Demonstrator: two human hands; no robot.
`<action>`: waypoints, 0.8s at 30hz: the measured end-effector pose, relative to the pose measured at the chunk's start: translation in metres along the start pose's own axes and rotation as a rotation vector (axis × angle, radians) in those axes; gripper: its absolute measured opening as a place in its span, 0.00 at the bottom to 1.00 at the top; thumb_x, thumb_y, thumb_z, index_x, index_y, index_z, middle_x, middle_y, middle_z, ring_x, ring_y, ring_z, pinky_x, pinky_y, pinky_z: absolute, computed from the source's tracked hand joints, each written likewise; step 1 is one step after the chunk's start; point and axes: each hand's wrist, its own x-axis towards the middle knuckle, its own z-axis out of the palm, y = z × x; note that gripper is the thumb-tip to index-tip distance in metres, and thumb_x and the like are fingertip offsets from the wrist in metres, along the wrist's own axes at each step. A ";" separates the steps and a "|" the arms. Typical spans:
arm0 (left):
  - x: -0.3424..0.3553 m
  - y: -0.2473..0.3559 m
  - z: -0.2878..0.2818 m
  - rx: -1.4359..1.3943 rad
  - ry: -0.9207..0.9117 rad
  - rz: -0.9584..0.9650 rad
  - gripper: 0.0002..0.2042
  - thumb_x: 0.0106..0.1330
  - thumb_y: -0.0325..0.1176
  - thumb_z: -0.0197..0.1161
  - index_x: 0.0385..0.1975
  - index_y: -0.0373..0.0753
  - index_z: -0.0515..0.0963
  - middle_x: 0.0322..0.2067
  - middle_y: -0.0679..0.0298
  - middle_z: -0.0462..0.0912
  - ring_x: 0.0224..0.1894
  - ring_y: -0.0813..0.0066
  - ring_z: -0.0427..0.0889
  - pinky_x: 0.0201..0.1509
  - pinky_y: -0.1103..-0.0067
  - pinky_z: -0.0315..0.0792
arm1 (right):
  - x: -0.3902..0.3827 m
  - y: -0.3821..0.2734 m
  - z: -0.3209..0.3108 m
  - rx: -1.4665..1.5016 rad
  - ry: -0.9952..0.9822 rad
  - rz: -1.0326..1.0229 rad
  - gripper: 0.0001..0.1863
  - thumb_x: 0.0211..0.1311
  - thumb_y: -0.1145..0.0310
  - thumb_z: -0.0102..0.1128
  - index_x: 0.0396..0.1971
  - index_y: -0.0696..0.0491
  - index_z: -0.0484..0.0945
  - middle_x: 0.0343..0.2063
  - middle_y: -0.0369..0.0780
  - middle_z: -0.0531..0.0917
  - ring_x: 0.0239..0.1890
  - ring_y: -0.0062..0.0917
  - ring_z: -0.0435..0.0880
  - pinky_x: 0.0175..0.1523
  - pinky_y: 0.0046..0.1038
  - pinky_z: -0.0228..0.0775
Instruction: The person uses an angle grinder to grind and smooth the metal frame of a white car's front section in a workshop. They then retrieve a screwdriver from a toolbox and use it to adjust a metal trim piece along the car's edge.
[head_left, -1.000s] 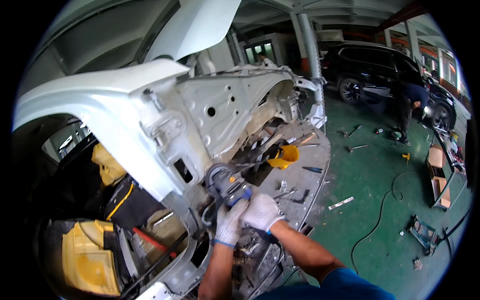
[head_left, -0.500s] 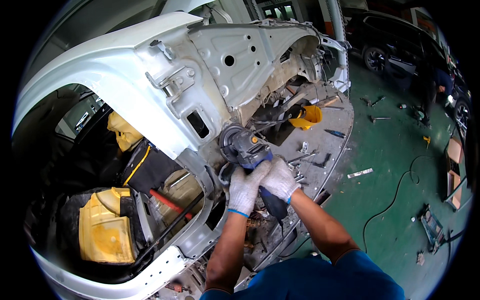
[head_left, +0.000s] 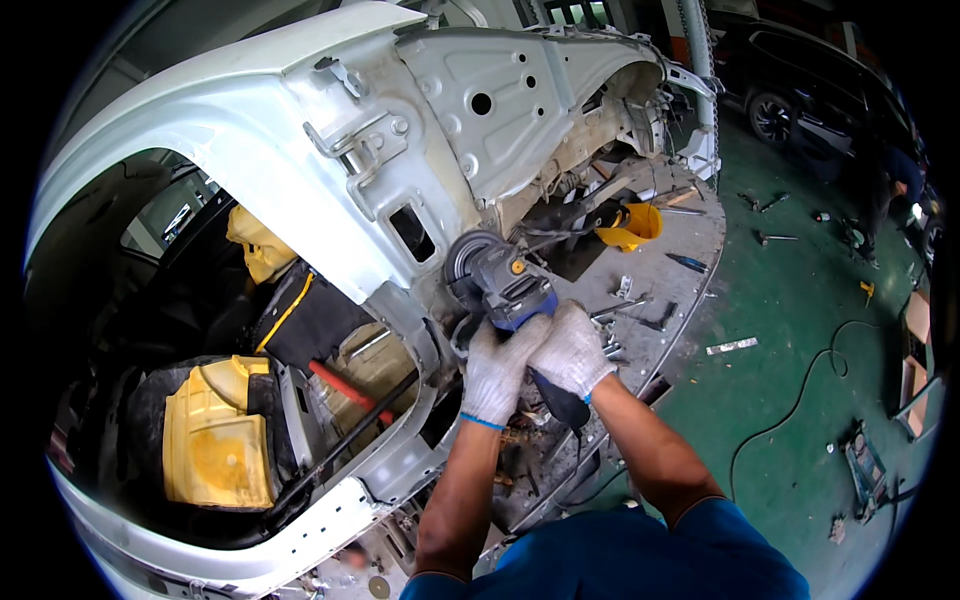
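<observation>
Both my hands wear white knit gloves with blue cuffs and are closed around an angle grinder point(head_left: 515, 290) with a dark head and a blue body. My left hand point(head_left: 496, 370) wraps its near left side, close to the head. My right hand point(head_left: 573, 350) grips the body from the right, and the dark rear end pokes out below it. The grinder's round disc and guard sit against or very near the lower front pillar of a white car body shell point(head_left: 380, 240); contact cannot be made out. A door hinge point(head_left: 362, 150) is bolted above on that pillar.
A yellow container point(head_left: 632, 228) and loose tools lie on the grey platform point(head_left: 690, 225). Inside the shell are yellow foam pieces point(head_left: 215, 450) and a red bar point(head_left: 345, 388). A cable point(head_left: 790, 410) and a jack point(head_left: 866, 465) lie on the green floor. Another person point(head_left: 888, 190) crouches by a dark car point(head_left: 790, 80).
The view has shifted slightly, so the car shell and floor sit a little further right. Both hands keep their hold on the grinder, which stays near the lower pillar.
</observation>
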 end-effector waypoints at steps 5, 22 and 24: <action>-0.001 -0.011 -0.005 -0.018 0.003 0.000 0.25 0.64 0.34 0.73 0.58 0.29 0.76 0.51 0.57 0.83 0.51 0.69 0.82 0.59 0.72 0.75 | -0.004 0.000 0.002 -0.024 -0.002 0.040 0.28 0.52 0.58 0.67 0.51 0.59 0.76 0.37 0.60 0.84 0.45 0.58 0.83 0.49 0.49 0.78; -0.028 -0.012 -0.020 -0.115 0.046 0.017 0.26 0.63 0.34 0.74 0.59 0.30 0.75 0.53 0.59 0.83 0.53 0.73 0.80 0.61 0.74 0.73 | -0.015 0.008 0.028 -0.096 -0.017 -0.046 0.32 0.49 0.57 0.69 0.50 0.61 0.73 0.32 0.57 0.86 0.40 0.54 0.87 0.46 0.47 0.80; -0.033 -0.011 -0.020 -0.176 0.044 0.023 0.26 0.63 0.33 0.74 0.59 0.30 0.75 0.53 0.59 0.82 0.53 0.72 0.80 0.61 0.73 0.73 | -0.018 0.006 0.030 -0.095 -0.026 -0.041 0.32 0.48 0.57 0.70 0.50 0.61 0.72 0.31 0.56 0.86 0.39 0.54 0.87 0.46 0.46 0.80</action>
